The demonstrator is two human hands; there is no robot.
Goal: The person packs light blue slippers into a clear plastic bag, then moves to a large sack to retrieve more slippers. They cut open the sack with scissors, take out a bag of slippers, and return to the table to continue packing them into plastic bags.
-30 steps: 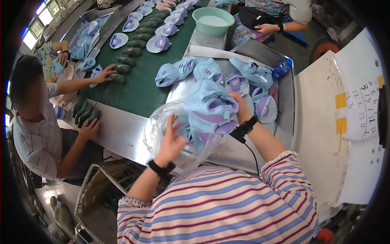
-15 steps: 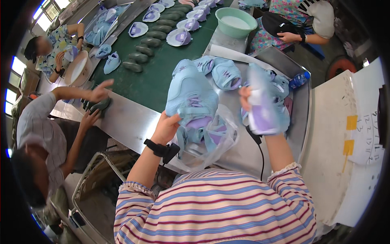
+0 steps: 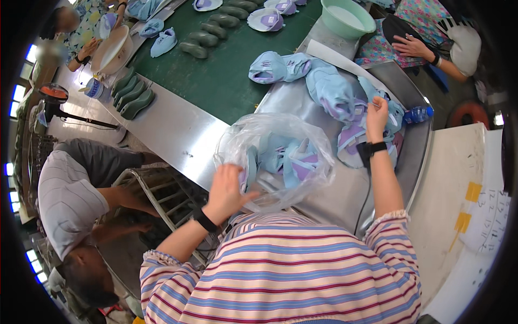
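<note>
My left hand [image 3: 229, 189] grips the near edge of a clear plastic bag [image 3: 272, 156] that lies on the steel table [image 3: 178, 135] and holds several light blue and purple shoe uppers. My right hand [image 3: 376, 114] reaches farther out to a pile of the same blue shoe uppers [image 3: 337, 94] and has its fingers closed on one of them. Both wrists wear black bands, and a thin black cable runs down from the right one.
A green conveyor belt [image 3: 226, 70] carries dark green shoe lasts [image 3: 202, 39] and more uppers. A green basin [image 3: 348, 16] stands at the far end. One person bends down at my left by a wire rack [image 3: 162, 189]; others sit along the belt. A blue-capped bottle [image 3: 418, 114] lies at right.
The bag of uppers has come down from in front of me onto the table. My right hand has let go of the upper it held up and reached out to the pile.
</note>
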